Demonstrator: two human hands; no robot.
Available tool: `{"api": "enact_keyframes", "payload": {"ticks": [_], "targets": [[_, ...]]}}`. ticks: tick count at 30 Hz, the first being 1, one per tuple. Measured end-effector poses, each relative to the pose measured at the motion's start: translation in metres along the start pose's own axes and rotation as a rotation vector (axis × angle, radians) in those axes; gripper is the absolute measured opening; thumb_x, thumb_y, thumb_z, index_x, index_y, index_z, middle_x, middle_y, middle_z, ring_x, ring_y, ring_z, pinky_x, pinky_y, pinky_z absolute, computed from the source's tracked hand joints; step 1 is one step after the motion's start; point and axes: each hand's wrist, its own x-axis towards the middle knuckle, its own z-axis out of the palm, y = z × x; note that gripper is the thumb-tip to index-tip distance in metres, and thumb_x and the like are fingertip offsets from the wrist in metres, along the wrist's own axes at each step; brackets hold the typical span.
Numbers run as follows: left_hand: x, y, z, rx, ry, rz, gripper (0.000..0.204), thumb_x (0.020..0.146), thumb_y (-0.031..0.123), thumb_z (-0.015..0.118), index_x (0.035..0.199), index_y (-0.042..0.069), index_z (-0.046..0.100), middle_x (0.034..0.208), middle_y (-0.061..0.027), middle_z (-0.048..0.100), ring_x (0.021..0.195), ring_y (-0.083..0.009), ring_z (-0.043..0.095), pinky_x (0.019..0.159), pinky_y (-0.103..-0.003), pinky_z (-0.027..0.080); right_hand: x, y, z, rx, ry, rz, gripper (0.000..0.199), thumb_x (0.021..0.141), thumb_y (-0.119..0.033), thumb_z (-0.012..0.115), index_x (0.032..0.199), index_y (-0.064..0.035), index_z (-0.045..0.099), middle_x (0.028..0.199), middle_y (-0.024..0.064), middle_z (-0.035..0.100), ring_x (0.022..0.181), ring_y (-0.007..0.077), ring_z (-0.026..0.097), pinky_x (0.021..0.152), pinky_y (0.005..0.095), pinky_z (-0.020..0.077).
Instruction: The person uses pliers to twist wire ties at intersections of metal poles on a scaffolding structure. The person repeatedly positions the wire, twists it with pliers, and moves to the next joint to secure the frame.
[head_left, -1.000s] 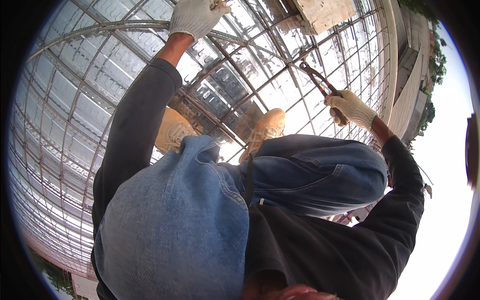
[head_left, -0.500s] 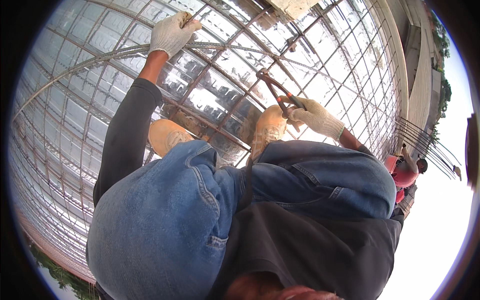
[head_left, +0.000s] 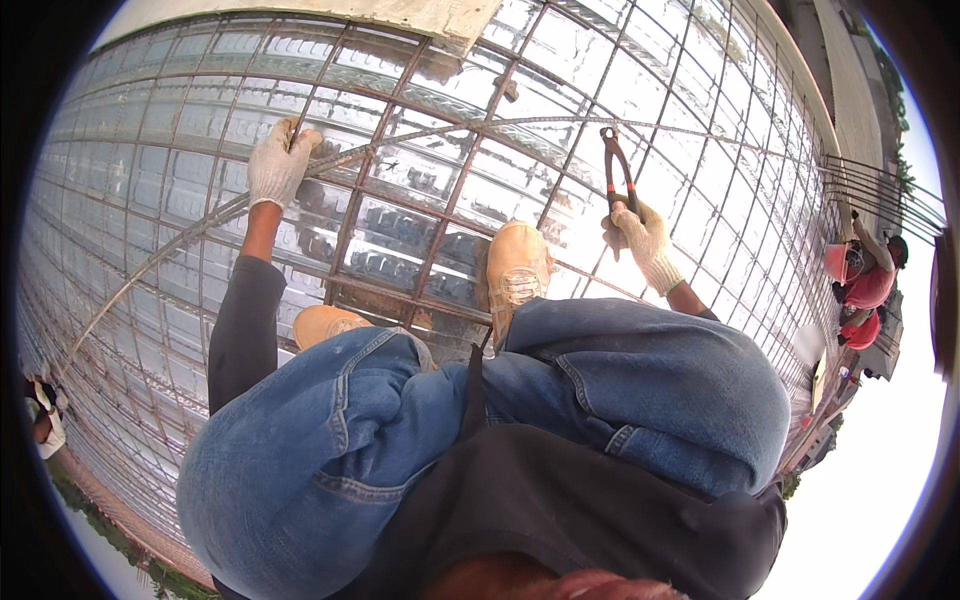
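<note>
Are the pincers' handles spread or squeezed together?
Spread: a gap shows between the two handles of the pincers, just beyond the right hand.

Rough metal bars [head_left: 455, 198] over glossy sheeting [head_left: 570, 75].
The bars are dull and rust-toned, the long curved bar [head_left: 550, 120] ribbed; the sheeting beneath is reflective, metallic. The pincers [head_left: 626, 174] look like dark, matt metal. Gloves [head_left: 276, 170] are coarse knitted cloth, jeans [head_left: 660, 385] faded matt denim, the top [head_left: 560, 490] smooth, dull fabric, the boots [head_left: 517, 265] matt and suede-like.
</note>
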Motion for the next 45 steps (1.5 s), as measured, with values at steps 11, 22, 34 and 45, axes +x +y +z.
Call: {"api": "enact_keyframes", "payload": {"ticks": [11,22,34,45], "targets": [[0.001,-0.006,-0.009,0.102,0.003,-0.031,0.054,0.093,0.043,0.082,0.13,0.004,0.078,0.11,-0.0222,0.083,0.105,-0.043,0.08,0.092,-0.049,0.06,0.011,-0.026,0.026,-0.414,-0.039,-0.163,0.036,0.09,-0.023,0.09,0.109,0.0048,0.077,0.094,0.0104,0.086,0.077,0.0156,0.078,0.071,0.0335,0.0598],[0.016,0.033,-0.034,0.269,0.002,0.018,0.051,0.093,0.05,0.08,0.115,0.004,0.075,0.089,-0.0262,0.076,0.091,-0.0483,0.076,0.084,-0.057,0.057,-0.007,-0.013,0.027,-0.858,0.097,-0.226,0.055,0.087,-0.045,0.09,0.123,-0.0042,0.079,0.086,0.0146,0.082,0.085,0.0344,0.081,0.081,0.0477,0.0609],[0.003,0.04,-0.007,0.112,0.01,0.021,0.041,0.095,0.042,0.08,0.112,0.004,0.078,0.095,-0.0241,0.079,0.094,-0.0486,0.076,0.082,-0.056,0.057,0.107,-0.136,-0.028,-0.52,0.167,-0.597,0.04,0.102,-0.024,0.076,0.133,0.0025,0.074,0.121,0.0187,0.086,0.115,0.0303,0.083,0.102,0.0416,0.0636],[-0.009,0.036,-0.019,0.099,0.069,-0.03,0.039,0.096,0.04,0.082,0.113,0.004,0.08,0.087,-0.0229,0.078,0.088,-0.0446,0.078,0.078,-0.053,0.059,0.247,-0.255,0.082,-0.771,0.551,-0.881,0.057,0.101,-0.04,0.079,0.146,-0.0051,0.072,0.138,0.0249,0.074,0.126,0.0431,0.072,0.108,0.0531,0.0576]]}}
